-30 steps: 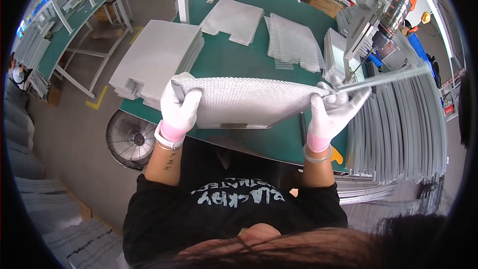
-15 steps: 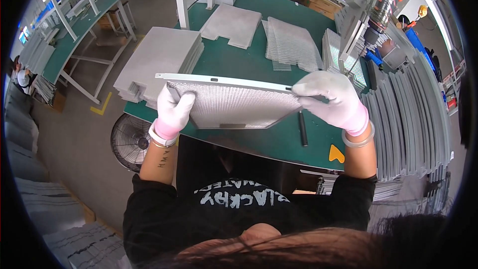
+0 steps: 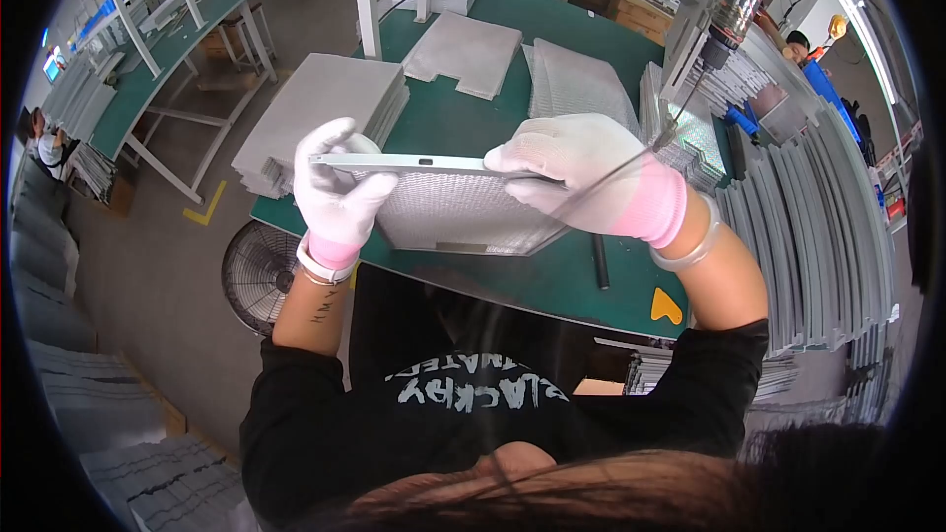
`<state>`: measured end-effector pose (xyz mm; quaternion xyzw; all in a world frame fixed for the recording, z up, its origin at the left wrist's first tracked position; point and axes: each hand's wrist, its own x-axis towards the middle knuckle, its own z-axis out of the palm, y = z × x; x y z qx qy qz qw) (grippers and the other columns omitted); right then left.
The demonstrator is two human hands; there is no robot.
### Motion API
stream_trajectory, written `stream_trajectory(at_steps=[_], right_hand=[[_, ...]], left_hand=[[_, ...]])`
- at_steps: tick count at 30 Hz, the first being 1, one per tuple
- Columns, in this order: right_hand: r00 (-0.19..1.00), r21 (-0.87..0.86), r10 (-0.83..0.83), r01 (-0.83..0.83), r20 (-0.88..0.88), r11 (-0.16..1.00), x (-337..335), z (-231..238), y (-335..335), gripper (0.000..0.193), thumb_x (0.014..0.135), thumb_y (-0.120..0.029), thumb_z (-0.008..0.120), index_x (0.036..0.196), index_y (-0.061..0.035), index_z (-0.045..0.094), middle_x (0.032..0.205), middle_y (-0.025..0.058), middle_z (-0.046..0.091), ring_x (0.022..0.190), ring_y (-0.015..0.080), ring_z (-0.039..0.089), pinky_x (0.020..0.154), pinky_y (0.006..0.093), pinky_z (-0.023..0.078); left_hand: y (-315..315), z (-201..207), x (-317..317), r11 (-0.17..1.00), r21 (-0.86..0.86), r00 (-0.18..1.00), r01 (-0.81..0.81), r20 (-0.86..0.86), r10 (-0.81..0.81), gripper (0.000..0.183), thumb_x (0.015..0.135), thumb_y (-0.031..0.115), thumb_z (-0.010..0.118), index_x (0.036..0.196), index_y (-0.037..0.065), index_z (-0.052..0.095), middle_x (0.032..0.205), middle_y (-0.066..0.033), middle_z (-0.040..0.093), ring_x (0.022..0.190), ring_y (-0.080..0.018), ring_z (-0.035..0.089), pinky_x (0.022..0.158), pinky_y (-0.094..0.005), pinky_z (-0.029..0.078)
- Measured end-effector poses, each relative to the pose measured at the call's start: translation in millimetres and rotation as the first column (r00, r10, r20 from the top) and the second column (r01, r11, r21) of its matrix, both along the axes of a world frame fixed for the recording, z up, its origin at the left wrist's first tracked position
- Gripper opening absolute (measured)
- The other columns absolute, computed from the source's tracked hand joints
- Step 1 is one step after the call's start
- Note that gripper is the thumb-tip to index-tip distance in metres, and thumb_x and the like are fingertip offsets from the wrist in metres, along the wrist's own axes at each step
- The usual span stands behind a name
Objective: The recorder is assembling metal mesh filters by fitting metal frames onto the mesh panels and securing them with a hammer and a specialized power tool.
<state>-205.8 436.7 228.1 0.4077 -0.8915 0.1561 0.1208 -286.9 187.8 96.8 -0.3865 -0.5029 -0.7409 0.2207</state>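
Observation:
A framed metal mesh panel (image 3: 463, 207), like an air filter, is held tilted above the near edge of the green table, its thin silvery frame edge (image 3: 426, 163) uppermost. My left hand (image 3: 340, 197), in a white glove with a pink cuff, grips the left end, thumb in front and fingers behind. Gloved the same way, my right hand (image 3: 586, 169) pinches the upper edge right of its middle. It covers the panel's upper right corner. The panel's far face is hidden.
Stacked grey sheets (image 3: 320, 99) lie left, a notched sheet (image 3: 463, 54) and mesh sheets (image 3: 581, 87) behind. A dark rod (image 3: 601, 261) and yellow heart-shaped piece (image 3: 667, 305) lie near right. An orange power driver (image 3: 741, 5) hangs above. Grey strips (image 3: 798, 236) stand right; a fan (image 3: 258, 271) stands left.
My right hand has slid left along the panel's upper edge from its right corner. My left hand has shifted up and left, its fingers now showing above the edge. The panel stays nearly in place.

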Motion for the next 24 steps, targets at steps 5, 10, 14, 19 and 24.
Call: stream_trajectory(at_steps=[5, 10, 14, 19, 24], right_hand=[[0.996, -0.081, -0.026, 0.019, -0.086, 0.997, -8, -9, -7, 0.036, 0.084, -0.008, 0.06, 0.12, -0.0097, 0.062, 0.084, 0.0125, 0.061, 0.08, 0.0311, 0.063, 0.07, 0.0397, 0.052], [0.996, 0.052, -0.08, 0.081, -0.028, 0.995, -10, -6, -6, 0.042, 0.086, -0.007, 0.056, 0.128, -0.0097, 0.059, 0.079, 0.0133, 0.055, 0.073, 0.0329, 0.059, 0.067, 0.0393, 0.049], [0.997, -0.006, -0.065, 0.064, -0.042, 0.998, -15, -11, -3, 0.044, 0.087, -0.006, 0.054, 0.13, -0.01, 0.058, 0.079, 0.0137, 0.055, 0.073, 0.033, 0.059, 0.066, 0.0393, 0.049], [0.992, 0.02, -0.128, 0.127, 0.006, 0.992, -13, -7, -3, 0.051, 0.083, 0.001, 0.058, 0.133, -0.0113, 0.058, 0.086, 0.016, 0.058, 0.079, 0.0334, 0.06, 0.072, 0.0389, 0.049], [0.994, -0.048, -0.102, 0.104, 0.034, 0.993, -16, -11, -6, 0.054, 0.082, 0.003, 0.059, 0.133, -0.0129, 0.058, 0.086, 0.0152, 0.058, 0.079, 0.0333, 0.06, 0.072, 0.0383, 0.049]], left_hand=[[8, -8, -6, 0.971, 0.102, 0.974, -0.217, 0.085, 0.209, 0.075, 0.066, -0.009, 0.083, 0.129, 0.005, 0.043, 0.112, -0.0104, 0.053, 0.092, -0.0136, 0.058, 0.082, -0.0272, 0.051], [22, -11, -12, 0.93, 0.12, 0.937, -0.348, 0.013, 0.349, 0.07, 0.067, -0.006, 0.084, 0.124, 0.005, 0.046, 0.11, -0.0076, 0.053, 0.09, -0.0124, 0.056, 0.08, -0.0271, 0.05], [27, -21, -18, 0.843, 0.055, 0.842, -0.535, -0.051, 0.537, 0.062, 0.071, -0.001, 0.084, 0.125, 0.001, 0.053, 0.107, -0.0061, 0.056, 0.087, -0.0119, 0.054, 0.079, -0.0256, 0.047], [26, -19, -17, 0.854, 0.02, 0.854, -0.519, -0.023, 0.52, 0.045, 0.082, -0.002, 0.07, 0.125, -0.002, 0.057, 0.105, -0.0093, 0.062, 0.089, -0.0165, 0.059, 0.082, -0.0275, 0.048], [12, -15, -19, 0.632, -0.153, 0.648, -0.76, -0.247, 0.72, 0.032, 0.092, -0.002, 0.057, 0.124, -0.004, 0.06, 0.111, -0.0114, 0.067, 0.097, -0.0173, 0.065, 0.088, -0.0279, 0.05]])
